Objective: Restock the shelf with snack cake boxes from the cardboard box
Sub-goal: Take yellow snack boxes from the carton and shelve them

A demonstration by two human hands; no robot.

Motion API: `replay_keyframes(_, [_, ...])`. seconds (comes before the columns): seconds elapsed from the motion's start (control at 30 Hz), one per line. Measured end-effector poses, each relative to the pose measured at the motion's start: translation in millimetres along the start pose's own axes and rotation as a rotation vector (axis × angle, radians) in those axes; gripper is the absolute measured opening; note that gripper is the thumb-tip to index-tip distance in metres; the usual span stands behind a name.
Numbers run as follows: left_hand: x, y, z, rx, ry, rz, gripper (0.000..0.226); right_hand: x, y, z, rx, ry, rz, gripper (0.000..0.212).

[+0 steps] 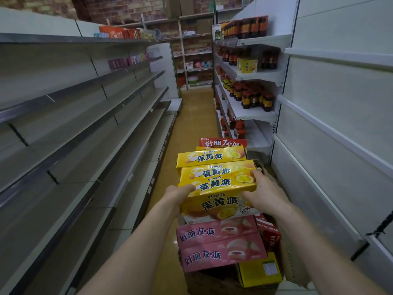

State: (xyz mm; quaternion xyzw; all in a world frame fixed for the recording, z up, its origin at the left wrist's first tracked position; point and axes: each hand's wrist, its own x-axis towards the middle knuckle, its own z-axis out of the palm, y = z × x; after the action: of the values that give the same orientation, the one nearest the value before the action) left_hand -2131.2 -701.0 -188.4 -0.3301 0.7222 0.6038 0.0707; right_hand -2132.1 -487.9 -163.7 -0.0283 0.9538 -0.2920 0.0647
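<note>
In the aisle between two shelf runs, both forearms reach forward over the cardboard box [295,271] on the floor. The left hand [177,193] and right hand [265,195] clasp opposite ends of a stack of yellow snack cake boxes [217,188], fingers curled round the ends, thumbs on top. The stack looks four deep, though the lower edges blur together. Pink boxes [221,243] lie beneath. The left shelf [85,133] stands bare alongside.
</note>
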Motion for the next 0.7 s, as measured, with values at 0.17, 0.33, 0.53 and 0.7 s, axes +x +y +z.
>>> replay_keyframes(0.17, [-11.9, 5.9, -4.0, -0.04, -0.012, 0.015, 0.037, -0.9, -5.8, -6.3, -0.007, 0.012, -0.031, 0.057])
replay_keyframes(0.33, [-19.3, 14.4, -14.4, -0.055, 0.023, 0.049, 0.047, -5.0, -16.8, -15.1, 0.006, 0.048, -0.06, 0.059])
replay_keyframes(0.53, [-32.9, 25.3, -29.4, -0.036, 0.066, 0.116, 0.048, -8.9, -32.0, -19.2, -0.002, 0.068, -0.074, 0.066])
replay_keyframes(0.7, [-41.1, 17.6, -31.2, -0.002, 0.055, 0.097, 0.044, -16.5, -31.9, -17.1, -0.047, 0.051, -0.074, 0.066])
